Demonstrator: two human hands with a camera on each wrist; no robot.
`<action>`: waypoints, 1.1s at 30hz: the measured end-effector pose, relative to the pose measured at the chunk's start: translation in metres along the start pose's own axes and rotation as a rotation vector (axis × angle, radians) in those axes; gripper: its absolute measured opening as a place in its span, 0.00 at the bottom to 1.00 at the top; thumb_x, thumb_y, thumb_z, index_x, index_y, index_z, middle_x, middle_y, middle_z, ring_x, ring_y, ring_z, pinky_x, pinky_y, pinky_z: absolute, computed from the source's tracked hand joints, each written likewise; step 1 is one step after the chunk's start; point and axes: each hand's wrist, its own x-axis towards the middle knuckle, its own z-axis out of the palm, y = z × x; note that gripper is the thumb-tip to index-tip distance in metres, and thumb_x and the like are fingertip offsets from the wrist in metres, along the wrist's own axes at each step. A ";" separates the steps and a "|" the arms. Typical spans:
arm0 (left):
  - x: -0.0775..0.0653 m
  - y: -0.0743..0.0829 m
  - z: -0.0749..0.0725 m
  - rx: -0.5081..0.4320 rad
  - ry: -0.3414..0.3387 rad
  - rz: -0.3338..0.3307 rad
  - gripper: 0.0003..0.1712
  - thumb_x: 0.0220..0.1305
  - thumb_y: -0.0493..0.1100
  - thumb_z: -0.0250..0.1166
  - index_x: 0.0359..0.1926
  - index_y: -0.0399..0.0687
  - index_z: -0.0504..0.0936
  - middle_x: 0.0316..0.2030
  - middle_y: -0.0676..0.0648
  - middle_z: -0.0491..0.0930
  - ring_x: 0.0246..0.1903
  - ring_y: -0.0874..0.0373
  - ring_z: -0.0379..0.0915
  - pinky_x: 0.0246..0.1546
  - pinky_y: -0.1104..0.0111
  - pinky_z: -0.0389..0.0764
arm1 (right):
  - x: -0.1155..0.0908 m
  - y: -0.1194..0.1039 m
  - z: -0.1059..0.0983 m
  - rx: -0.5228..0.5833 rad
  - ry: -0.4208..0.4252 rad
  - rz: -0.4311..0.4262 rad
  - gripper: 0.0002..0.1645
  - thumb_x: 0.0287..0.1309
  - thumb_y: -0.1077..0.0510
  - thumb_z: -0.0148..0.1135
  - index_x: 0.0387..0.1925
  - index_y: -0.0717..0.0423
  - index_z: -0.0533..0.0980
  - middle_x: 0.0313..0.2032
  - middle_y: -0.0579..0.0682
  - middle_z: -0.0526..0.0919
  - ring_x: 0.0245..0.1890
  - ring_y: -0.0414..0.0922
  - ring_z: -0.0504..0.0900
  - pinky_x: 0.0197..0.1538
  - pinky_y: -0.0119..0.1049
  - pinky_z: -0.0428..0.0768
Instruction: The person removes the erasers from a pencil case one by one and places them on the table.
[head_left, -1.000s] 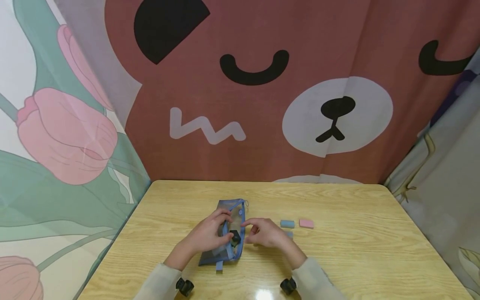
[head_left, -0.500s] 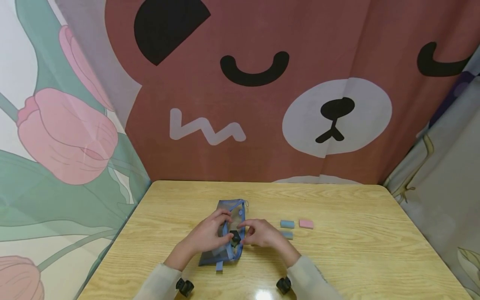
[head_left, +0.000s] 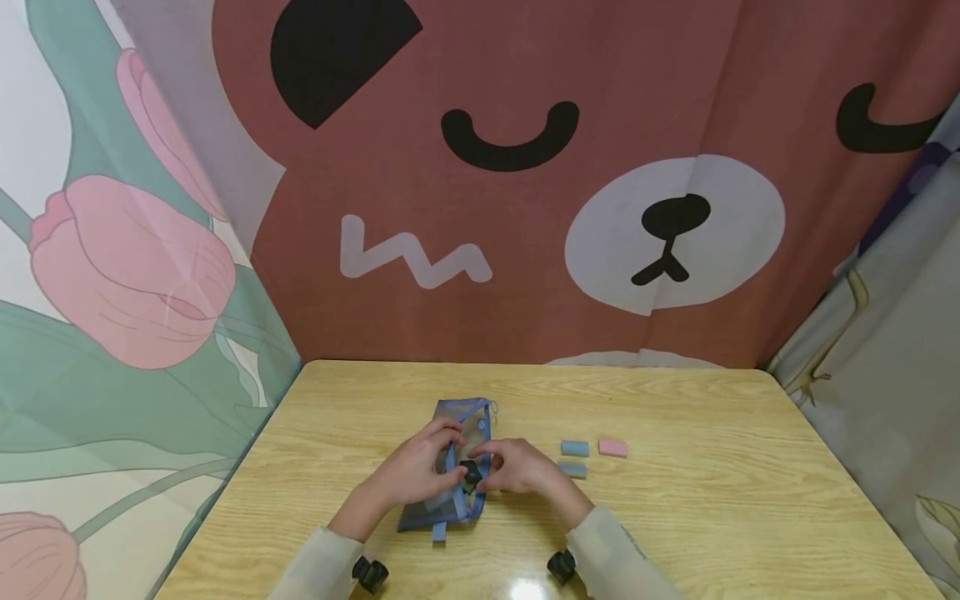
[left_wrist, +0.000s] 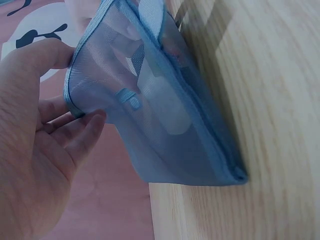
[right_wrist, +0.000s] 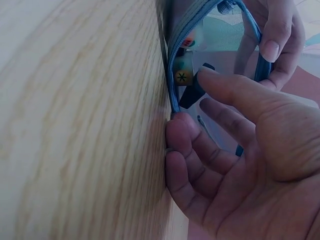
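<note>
A blue mesh zip pouch lies on the table with its mouth spread toward the right. My left hand holds its upper edge, fingers and thumb curled on the trim in the left wrist view. From the right, my right hand reaches in at the mouth, index finger and thumb apart. In the right wrist view its thumb overlaps a dark angular object inside the pouch, while the other fingers bend beside the zip edge. Small blocks with fruit pictures sit inside too.
Right of my right hand lie two small blue blocks, one farther back and one nearer, and a flat pink block. A blue tab sticks out at the pouch's near end. A bear-print curtain hangs behind the table.
My right hand has moved left, bringing its fingertips over the pouch's mouth and uncovering the nearer blue block. My left hand and the pouch have stayed in place.
</note>
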 end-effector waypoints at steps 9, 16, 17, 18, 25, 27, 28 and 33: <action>0.000 0.000 -0.001 -0.016 -0.001 0.000 0.22 0.67 0.52 0.67 0.54 0.44 0.80 0.65 0.48 0.70 0.56 0.56 0.74 0.54 0.59 0.80 | 0.003 -0.002 0.000 -0.033 -0.001 0.012 0.29 0.56 0.53 0.76 0.60 0.45 0.80 0.22 0.44 0.80 0.21 0.41 0.77 0.27 0.35 0.72; 0.001 -0.001 -0.001 -0.019 -0.005 0.002 0.22 0.67 0.52 0.67 0.54 0.43 0.80 0.64 0.46 0.70 0.56 0.56 0.75 0.54 0.60 0.80 | 0.004 -0.003 0.001 -0.047 0.001 0.006 0.29 0.55 0.53 0.76 0.59 0.45 0.81 0.22 0.44 0.79 0.20 0.42 0.75 0.27 0.35 0.72; 0.001 -0.001 0.000 -0.021 -0.004 0.003 0.22 0.67 0.52 0.67 0.54 0.43 0.80 0.64 0.46 0.70 0.56 0.56 0.75 0.54 0.59 0.80 | 0.004 -0.004 0.001 -0.048 0.001 0.009 0.29 0.54 0.53 0.76 0.59 0.44 0.81 0.22 0.44 0.79 0.20 0.42 0.75 0.27 0.35 0.71; 0.001 -0.001 0.000 -0.021 -0.003 0.006 0.22 0.67 0.52 0.67 0.54 0.43 0.80 0.64 0.46 0.70 0.56 0.56 0.75 0.54 0.59 0.80 | 0.005 -0.004 0.001 -0.050 0.001 0.011 0.29 0.54 0.53 0.77 0.59 0.44 0.81 0.22 0.44 0.79 0.20 0.42 0.75 0.26 0.35 0.71; 0.002 -0.002 0.002 -0.014 0.005 0.006 0.21 0.66 0.50 0.68 0.54 0.44 0.81 0.64 0.48 0.70 0.56 0.56 0.75 0.55 0.59 0.80 | 0.006 -0.005 0.001 -0.063 -0.003 0.025 0.29 0.54 0.53 0.77 0.59 0.44 0.81 0.22 0.45 0.78 0.21 0.42 0.74 0.26 0.35 0.70; 0.002 -0.002 0.002 -0.010 0.004 0.004 0.21 0.66 0.50 0.68 0.54 0.44 0.81 0.64 0.49 0.70 0.56 0.57 0.75 0.54 0.60 0.80 | 0.007 -0.005 0.001 -0.070 -0.006 0.029 0.30 0.54 0.52 0.77 0.59 0.44 0.81 0.22 0.45 0.78 0.21 0.42 0.74 0.26 0.35 0.70; 0.002 -0.001 0.002 -0.010 0.003 0.002 0.21 0.66 0.51 0.68 0.54 0.44 0.81 0.64 0.49 0.70 0.56 0.57 0.75 0.54 0.60 0.80 | 0.008 -0.004 0.002 -0.075 -0.007 0.031 0.30 0.54 0.52 0.77 0.60 0.43 0.81 0.23 0.46 0.78 0.21 0.42 0.73 0.26 0.35 0.69; 0.001 -0.001 0.001 -0.010 0.000 0.001 0.21 0.66 0.51 0.68 0.54 0.45 0.81 0.64 0.50 0.70 0.55 0.57 0.75 0.54 0.60 0.80 | 0.011 -0.003 0.002 -0.096 -0.015 0.039 0.30 0.54 0.51 0.77 0.60 0.42 0.81 0.26 0.47 0.77 0.23 0.42 0.71 0.27 0.35 0.68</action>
